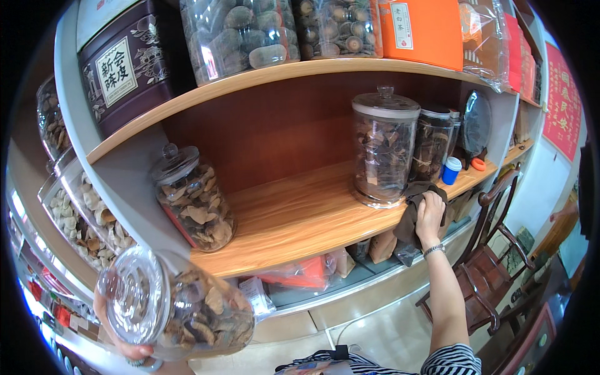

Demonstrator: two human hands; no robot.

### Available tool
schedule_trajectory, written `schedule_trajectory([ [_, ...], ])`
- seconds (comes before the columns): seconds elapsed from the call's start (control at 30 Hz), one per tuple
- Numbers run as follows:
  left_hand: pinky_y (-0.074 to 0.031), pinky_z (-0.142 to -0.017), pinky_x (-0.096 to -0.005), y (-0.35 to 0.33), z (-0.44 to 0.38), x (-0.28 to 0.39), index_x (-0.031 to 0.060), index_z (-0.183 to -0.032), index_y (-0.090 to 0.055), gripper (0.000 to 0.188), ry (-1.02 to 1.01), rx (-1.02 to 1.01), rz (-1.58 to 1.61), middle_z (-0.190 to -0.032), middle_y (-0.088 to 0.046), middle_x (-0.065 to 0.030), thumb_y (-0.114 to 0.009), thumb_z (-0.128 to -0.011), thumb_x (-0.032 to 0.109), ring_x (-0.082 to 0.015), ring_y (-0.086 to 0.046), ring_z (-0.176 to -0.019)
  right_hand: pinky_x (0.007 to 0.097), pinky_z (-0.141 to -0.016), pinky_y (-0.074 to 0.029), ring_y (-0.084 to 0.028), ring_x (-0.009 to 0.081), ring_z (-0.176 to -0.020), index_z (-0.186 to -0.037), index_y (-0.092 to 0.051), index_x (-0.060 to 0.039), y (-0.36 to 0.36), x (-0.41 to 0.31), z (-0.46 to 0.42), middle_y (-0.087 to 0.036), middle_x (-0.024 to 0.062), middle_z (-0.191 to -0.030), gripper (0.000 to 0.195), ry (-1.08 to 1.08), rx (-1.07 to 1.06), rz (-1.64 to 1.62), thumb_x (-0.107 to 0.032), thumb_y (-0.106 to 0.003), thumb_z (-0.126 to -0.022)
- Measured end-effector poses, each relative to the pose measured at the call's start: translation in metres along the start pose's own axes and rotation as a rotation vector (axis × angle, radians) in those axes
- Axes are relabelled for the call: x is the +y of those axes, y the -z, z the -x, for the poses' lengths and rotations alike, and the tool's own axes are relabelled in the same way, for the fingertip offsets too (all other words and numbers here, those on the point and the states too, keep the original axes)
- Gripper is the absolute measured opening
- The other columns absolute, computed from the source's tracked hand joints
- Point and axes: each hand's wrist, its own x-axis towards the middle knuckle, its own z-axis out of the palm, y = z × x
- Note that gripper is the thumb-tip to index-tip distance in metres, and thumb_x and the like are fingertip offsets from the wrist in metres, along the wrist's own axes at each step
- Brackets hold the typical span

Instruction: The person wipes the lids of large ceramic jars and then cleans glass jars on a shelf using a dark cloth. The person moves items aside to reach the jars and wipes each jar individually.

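My left hand (133, 350) holds a lidded glass jar (206, 314) of dried brown slices, tilted on its side in front of the shelf. Most of that hand is hidden behind the jar and its glass lid (136, 295). My right hand (430, 218) presses a dark brown cloth (407, 220) to the front edge of the wooden shelf (290, 215). Just left of the cloth stands a tall glass jar (377, 154) with dark dried pieces. A second jar of dried slices (197, 206) stands at the shelf's left end.
Beside the tall jar are a dark-lidded jar (429, 145), a small blue cup with a white lid (451, 171) and an orange ring (478, 164). Large jars (239, 37) and boxes (422, 35) fill the shelf above. Packages (300, 272) lie below; a wooden chair (483, 281) stands right.
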Motion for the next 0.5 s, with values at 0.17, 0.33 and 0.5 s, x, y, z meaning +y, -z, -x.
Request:
schedule_trajectory([
  [0.17,-0.047,-0.105,-0.0398,-0.060,-0.065,0.002,-0.0155,-0.141,-0.037,0.125,0.059,-0.059,0.095,-0.131,-0.055,-0.0249,-0.097,-0.047,0.043,-0.0321,-0.061,-0.117,0.0461,-0.096,-0.039,-0.054,0.0358,-0.112,-0.108,-0.060,-0.0018,-0.006,0.009,0.011,-0.061,0.0170,-0.113,0.021,-0.018,0.123,0.023,-0.011,-0.047,-0.094],
  [0.33,-0.051,-0.099,-0.0350,-0.120,-0.112,0.005,-0.0115,-0.134,-0.050,0.104,0.114,-0.120,0.128,-0.118,-0.066,-0.0170,-0.093,-0.052,0.035,-0.0230,-0.067,-0.106,0.0459,-0.097,-0.038,-0.054,0.0352,-0.112,-0.108,-0.060,-0.0022,-0.004,0.005,0.011,-0.061,0.0165,-0.112,0.022,-0.021,0.128,-0.003,-0.012,-0.046,-0.095],
  [0.5,-0.054,-0.091,-0.0310,-0.160,-0.141,-0.018,-0.0104,-0.135,-0.050,0.080,0.191,-0.152,0.195,-0.116,-0.068,-0.0161,-0.085,-0.066,0.009,-0.0198,-0.068,-0.099,0.0464,-0.099,-0.037,-0.053,0.0347,-0.114,-0.109,-0.060,-0.0022,-0.007,0.001,0.012,-0.060,0.0165,-0.114,0.022,-0.039,0.107,-0.021,-0.013,-0.046,-0.096],
])
